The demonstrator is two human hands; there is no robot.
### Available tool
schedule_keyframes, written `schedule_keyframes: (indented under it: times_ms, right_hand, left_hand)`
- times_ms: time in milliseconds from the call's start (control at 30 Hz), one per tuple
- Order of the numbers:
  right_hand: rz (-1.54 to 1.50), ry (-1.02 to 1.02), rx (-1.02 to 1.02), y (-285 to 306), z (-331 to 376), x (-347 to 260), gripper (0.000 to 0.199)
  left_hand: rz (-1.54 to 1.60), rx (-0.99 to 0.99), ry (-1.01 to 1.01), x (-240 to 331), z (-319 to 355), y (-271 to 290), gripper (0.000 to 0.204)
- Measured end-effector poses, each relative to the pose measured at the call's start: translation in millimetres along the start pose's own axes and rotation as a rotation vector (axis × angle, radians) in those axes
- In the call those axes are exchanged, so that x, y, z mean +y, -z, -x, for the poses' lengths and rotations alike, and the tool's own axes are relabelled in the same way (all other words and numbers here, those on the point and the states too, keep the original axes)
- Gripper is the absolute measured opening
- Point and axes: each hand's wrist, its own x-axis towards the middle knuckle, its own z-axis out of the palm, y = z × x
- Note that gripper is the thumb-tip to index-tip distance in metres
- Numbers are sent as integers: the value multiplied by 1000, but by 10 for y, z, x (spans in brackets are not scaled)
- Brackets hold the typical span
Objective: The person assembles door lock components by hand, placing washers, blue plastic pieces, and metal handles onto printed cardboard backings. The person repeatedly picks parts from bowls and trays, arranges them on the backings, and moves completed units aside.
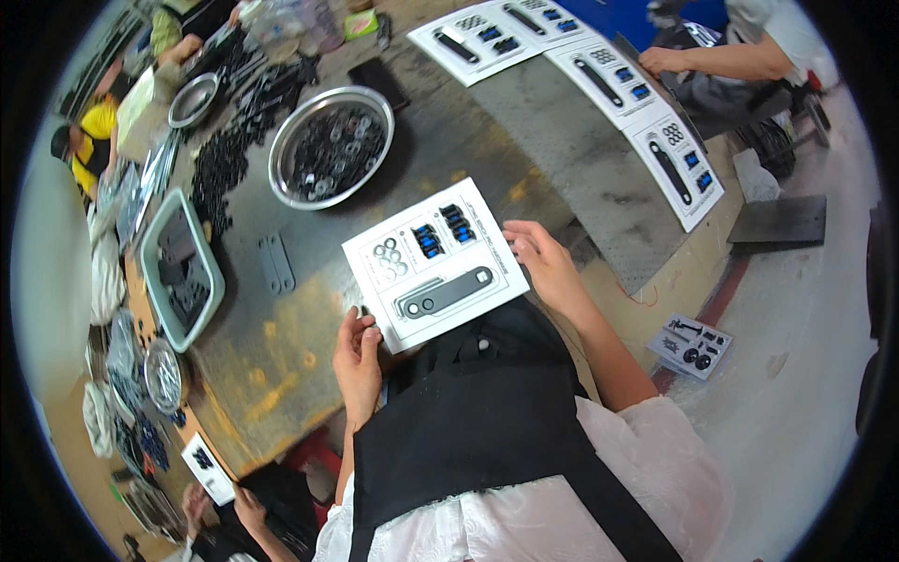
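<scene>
White card with parts laid out on it lies at the near edge of the desk, just in front of the person's black apron. On the card sit a grey flat bar with holes, two clusters of blue-and-black pieces above the bar, and a group of small rings toward the card's left part. The left hand pinches the card's lower left corner, fingers curled around its edge. The right hand rests at the card's right edge, fingers bent and touching the border; whether it grips the card or only steadies it cannot be told.

Left of the card, two dark flat strips lie side by side on the bare desk. Farther left of the card stands a pale green tray with dark parts inside. Beyond the card, a round metal bowl holds black washers and rings, with a heap of black parts just beside it. Right of the card and beyond it, a row of similar filled cards lies on a grey sheet. Another person's arm reaches in at the far right end of that row. A small printed card lies on the floor, well right of the white card.
</scene>
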Motion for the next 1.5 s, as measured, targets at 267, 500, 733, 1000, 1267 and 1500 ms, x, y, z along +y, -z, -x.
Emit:
schedule_keyframes:
  times_ms: [267,500,733,1000,1267,1500]
  right_hand:
    - [-1,84,305,-149,494,-227,27]
    - [-23,74,440,183,558,170,31]
    - [196,111,468,79,570,54,37]
    - [219,181,475,-39,392,-114,40]
    - [892,216,462,106,436,-276,49]
    - [1116,182,386,152,303,-133,59]
  left_hand:
    - [-114,-228,-176,128,-754,102,47]
    - [-306,-291,-373,454,-1321,-695,44]
    - [-463,-237,-592,701,-2210,-1335,41]
    - [-522,-291,-672,1133,-2738,-1851,40]
    - [-676,-177,-1041,1001,-2276,-1371,32]
    - [-844,-363,-1020,721,-2045,-1201,67]
